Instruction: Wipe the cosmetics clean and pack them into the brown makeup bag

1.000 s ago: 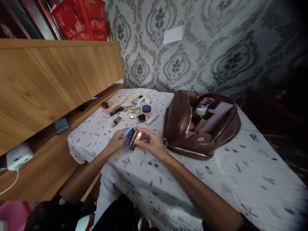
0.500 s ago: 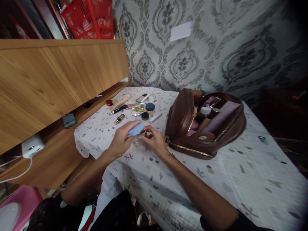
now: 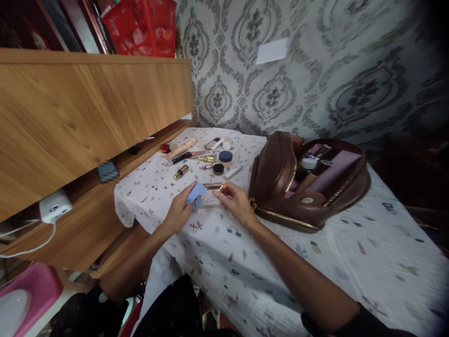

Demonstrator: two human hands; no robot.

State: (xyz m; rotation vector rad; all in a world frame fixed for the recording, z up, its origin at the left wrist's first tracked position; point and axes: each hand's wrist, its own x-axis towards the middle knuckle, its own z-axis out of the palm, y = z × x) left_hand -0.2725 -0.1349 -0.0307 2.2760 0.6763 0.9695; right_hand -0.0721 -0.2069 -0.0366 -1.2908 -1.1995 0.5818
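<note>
A flat rectangular case (image 3: 209, 199) with a glittery silver face and a gold-coloured rim is held between both hands, close above the front part of the cloth-covered table. My left hand (image 3: 178, 211) pinches a light blue cloth (image 3: 196, 193) against the case's left end. Closed on the right end is my right hand (image 3: 238, 203), with thumb and fingers along the rim. Just beyond the hands lie a black-lidded jar (image 3: 218, 169), a white tube (image 3: 233, 172) and a black-and-gold lipstick (image 3: 181, 172).
An open brown bag (image 3: 273, 173) full of cosmetics stands right of my hands. Farther back are a blue-lidded jar (image 3: 225, 156), a beige tube (image 3: 182, 147) and several other cosmetics. A wooden cabinet (image 3: 94, 103) borders the left, with a red basket (image 3: 140, 30) on top.
The case has turned so its glittery face shows; before, it was mostly hidden by the blue cloth. The cloth has shifted to its left end. My view has swung slightly left.
</note>
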